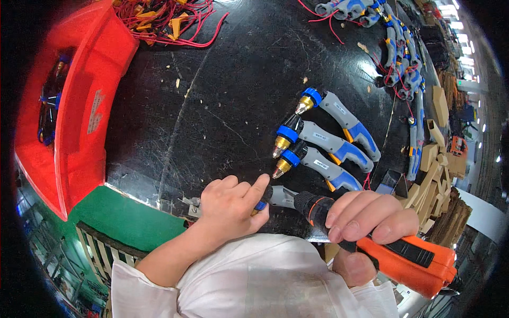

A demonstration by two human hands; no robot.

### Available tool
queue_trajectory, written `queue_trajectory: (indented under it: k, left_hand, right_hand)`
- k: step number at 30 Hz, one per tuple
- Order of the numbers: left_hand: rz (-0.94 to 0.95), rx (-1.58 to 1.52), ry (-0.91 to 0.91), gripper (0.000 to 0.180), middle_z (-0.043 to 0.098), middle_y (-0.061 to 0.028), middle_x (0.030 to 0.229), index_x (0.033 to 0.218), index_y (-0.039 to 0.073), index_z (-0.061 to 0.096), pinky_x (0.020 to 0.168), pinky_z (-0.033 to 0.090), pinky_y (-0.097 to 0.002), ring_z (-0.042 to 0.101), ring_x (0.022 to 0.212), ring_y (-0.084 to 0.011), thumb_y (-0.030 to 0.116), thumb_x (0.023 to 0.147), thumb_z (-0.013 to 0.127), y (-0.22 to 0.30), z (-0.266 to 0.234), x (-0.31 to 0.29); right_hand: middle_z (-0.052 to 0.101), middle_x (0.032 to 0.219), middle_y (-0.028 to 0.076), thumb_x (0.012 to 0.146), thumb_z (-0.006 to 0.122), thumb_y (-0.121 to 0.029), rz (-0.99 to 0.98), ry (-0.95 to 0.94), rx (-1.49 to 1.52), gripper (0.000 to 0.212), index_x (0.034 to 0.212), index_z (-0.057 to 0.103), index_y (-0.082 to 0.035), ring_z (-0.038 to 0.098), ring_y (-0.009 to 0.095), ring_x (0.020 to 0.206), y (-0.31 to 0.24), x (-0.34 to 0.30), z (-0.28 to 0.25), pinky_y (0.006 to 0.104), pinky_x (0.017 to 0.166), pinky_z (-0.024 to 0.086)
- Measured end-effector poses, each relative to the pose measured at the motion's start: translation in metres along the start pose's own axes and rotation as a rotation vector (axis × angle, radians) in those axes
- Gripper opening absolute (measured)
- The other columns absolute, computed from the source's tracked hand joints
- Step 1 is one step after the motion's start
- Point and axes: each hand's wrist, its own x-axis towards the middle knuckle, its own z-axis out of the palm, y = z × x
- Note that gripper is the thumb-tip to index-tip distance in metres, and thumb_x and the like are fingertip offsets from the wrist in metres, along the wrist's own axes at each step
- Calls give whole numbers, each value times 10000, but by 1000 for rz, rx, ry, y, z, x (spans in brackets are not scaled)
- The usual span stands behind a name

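Observation:
An orange and black power screwdriver point(408, 259) is gripped in my right hand point(366, 220), its black chuck point(310, 204) pointing left. The chuck end is at the grey handle of a torch point(283, 196) lying near the table's front edge. My left hand point(233, 206) is closed round that torch's head, index finger stretched forward; a bit of blue collar and brass shows under the fingers. Just beyond lie three similar torches side by side: a near one point(331, 172), a middle one point(336, 146) and a far one point(352, 124). They have grey and blue handles, orange triggers, blue collars and brass tips.
A red bin point(101, 90) with dark torch parts in it stands at the left. Red wires with orange triggers point(159, 21) lie at the far left of the black table point(212, 106). More torches point(405, 69) are heaped at the far right, with cardboard pieces point(435, 175) beyond the right edge.

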Motion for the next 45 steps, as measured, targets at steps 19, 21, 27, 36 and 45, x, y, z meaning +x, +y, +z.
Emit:
queue_trajectory:
  k: [19,21,27,36,45]
  left_hand:
    - [21,-19,43,554,537,-3,630,1136,78,718,493,429,-356,531,558,-200,245,614,801,0,1,0]
    - [20,-22,45,550,540,-2,632,1133,78,719,494,429,-355,532,559,-200,243,614,800,1,2,1]
    - [-17,-1,32,554,546,3,634,1129,80,720,504,439,-366,544,578,-196,267,614,806,-1,0,-6]
    - [-12,-19,27,548,548,-1,631,1136,84,715,518,461,-361,554,585,-195,271,626,795,0,0,-4]
    - [-4,-35,31,547,551,-4,634,1138,85,712,518,454,-362,554,585,-202,272,631,794,0,1,-2]
  right_hand:
    - [586,1079,119,806,803,-65,-148,33,-66,464,1147,488,-80,650,217,734,-30,-34,7,408,707,571]
    - [610,1112,160,778,782,21,-168,14,-10,475,1149,505,-81,686,269,792,-21,-39,6,457,754,584]
    - [640,1026,158,743,794,24,-130,55,-47,478,1125,521,-65,698,277,773,-12,-43,21,460,737,596]
    - [637,1049,134,792,832,-93,-373,-235,-133,476,1144,513,-58,702,222,688,0,-41,16,364,644,617]
    - [629,1025,112,804,810,-109,-249,-148,-222,448,1139,515,-71,694,214,686,-7,-38,19,376,636,609]
